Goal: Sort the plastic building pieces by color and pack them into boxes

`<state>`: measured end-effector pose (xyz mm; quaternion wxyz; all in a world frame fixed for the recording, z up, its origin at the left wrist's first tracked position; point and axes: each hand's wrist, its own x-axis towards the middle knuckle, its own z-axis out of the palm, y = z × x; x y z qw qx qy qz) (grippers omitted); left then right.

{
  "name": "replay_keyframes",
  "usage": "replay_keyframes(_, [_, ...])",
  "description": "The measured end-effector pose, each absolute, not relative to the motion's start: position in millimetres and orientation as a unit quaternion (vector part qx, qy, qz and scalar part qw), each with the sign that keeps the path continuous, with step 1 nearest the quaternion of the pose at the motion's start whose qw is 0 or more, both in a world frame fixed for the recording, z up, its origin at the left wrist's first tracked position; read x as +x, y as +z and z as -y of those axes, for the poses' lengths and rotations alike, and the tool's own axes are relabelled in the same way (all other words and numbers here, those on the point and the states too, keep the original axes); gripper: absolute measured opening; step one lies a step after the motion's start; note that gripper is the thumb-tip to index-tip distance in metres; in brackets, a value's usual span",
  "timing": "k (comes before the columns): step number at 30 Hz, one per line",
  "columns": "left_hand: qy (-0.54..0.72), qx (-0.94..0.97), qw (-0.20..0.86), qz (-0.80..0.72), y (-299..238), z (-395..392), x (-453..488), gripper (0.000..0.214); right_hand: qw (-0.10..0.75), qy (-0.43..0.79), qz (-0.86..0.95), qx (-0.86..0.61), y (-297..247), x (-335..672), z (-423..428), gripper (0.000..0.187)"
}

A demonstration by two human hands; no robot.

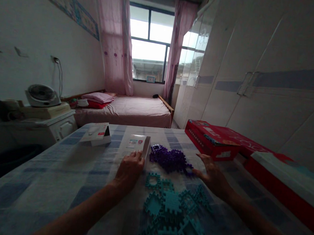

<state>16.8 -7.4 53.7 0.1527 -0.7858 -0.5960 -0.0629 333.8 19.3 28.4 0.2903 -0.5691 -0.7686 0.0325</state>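
Note:
My left hand (pixel 130 165) lies over the near right part of a flat white box (pixel 134 144) with printing on top. Its fingers are bent and close together against the box, and the thumb is hidden. To the right of that box is a heap of purple interlocking plastic pieces (pixel 169 158) with notched edges. My right hand (pixel 210 173) is beside the heap with thumb and fingers spread, the thumb near its right end. Nothing shows in that hand. Closer to me, between my forearms, lie several teal interlocking plastic pieces (pixel 172 201), some solid and some frame-shaped.
The table has a blue-and-white checked cloth (pixel 90 187). A white folded card (pixel 97 133) stands at the far left. Red boxes (pixel 211 139) line the right side, near white wardrobes (pixel 254 59). Beyond are a bed (pixel 136 107) and a small fan (pixel 42 95) on a cabinet.

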Motion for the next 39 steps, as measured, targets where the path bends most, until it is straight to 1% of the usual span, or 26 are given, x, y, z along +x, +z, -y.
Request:
replay_keyframes(4, [-0.089, -0.778, 0.148, 0.604, 52.5, 19.8, 16.6, 0.028, 0.173, 0.080, 0.808, -0.558, 50.4, 288.1, -40.8, 0.082])
replay_keyframes(5, [-0.104, -0.768, 0.154, 0.613, 50.9, 19.5, 11.7, 0.031, 0.154, 0.094, 0.808, -0.560, 51.7, 277.6, -47.0, 0.086])
replay_keyframes(7, [-0.138, -0.740, 0.172, 0.635, 46.9, 15.7, -2.5, 0.044, 0.128, 0.112, 0.805, -0.569, 49.7, 260.6, -58.9, 0.092])
replay_keyframes(8, [-0.152, -0.724, 0.181, 0.648, 45.0, 12.9, -11.0, 0.048, 0.119, 0.117, 0.802, -0.573, 47.2, 254.5, -63.8, 0.094])
replay_keyframes(10, [-0.167, -0.691, 0.192, 0.677, 42.7, 7.1, -28.7, 0.048, 0.108, 0.121, 0.798, -0.580, 41.0, 247.4, -71.2, 0.094])
replay_keyframes(13, [-0.176, -0.652, 0.206, 0.709, 45.6, 1.8, -50.8, 0.044, 0.102, 0.124, 0.801, -0.576, 33.0, 246.3, -76.6, 0.084])
replay_keyframes(17, [-0.229, -0.650, 0.257, 0.678, 51.8, 0.5, -60.6, 0.039, 0.135, 0.115, 0.811, -0.558, 27.5, 250.5, -78.5, 0.071])
replay_keyframes(19, [-0.265, -0.667, 0.215, 0.662, 47.9, -1.2, -56.9, 0.040, 0.165, 0.114, 0.811, -0.550, 25.9, 251.4, -78.3, 0.068])
replay_keyframes(21, [-0.307, -0.674, 0.109, 0.663, 37.6, -5.0, -50.7, 0.047, 0.194, 0.119, 0.807, -0.544, 24.6, 251.3, -77.4, 0.065])
replay_keyframes(25, [-0.393, -0.621, -0.163, 0.658, 13.3, -14.3, -40.7, 0.065, 0.246, 0.146, 0.793, -0.538, 24.1, 250.2, -73.2, 0.061])
replay_keyframes(27, [-0.417, -0.605, -0.231, 0.637, 6.9, -16.2, -37.5, 0.071, 0.263, 0.154, 0.789, -0.534, 25.1, 249.4, -70.1, 0.057])
replay_keyframes(29, [-0.427, -0.612, -0.247, 0.618, 4.4, -15.2, -33.9, 0.075, 0.273, 0.157, 0.789, -0.528, 26.2, 248.5, -67.5, 0.054])
replay_keyframes(32, [-0.426, -0.625, -0.241, 0.608, 2.8, -10.9, -27.6, 0.077, 0.282, 0.160, 0.787, -0.525, 27.1, 247.8, -65.7, 0.051])
replay_keyframes(36, [-0.418, -0.646, -0.196, 0.608, -1.9, -8.2, -22.7, 0.073, 0.303, 0.173, 0.763, -0.544, 29.2, 251.7, -67.5, 0.044])
replay_keyframes(39, [-0.405, -0.660, -0.165, 0.611, -7.3, -9.3, -21.5, 0.074, 0.339, 0.193, 0.711, -0.585, 39.3, 257.9, -69.2, 0.048])
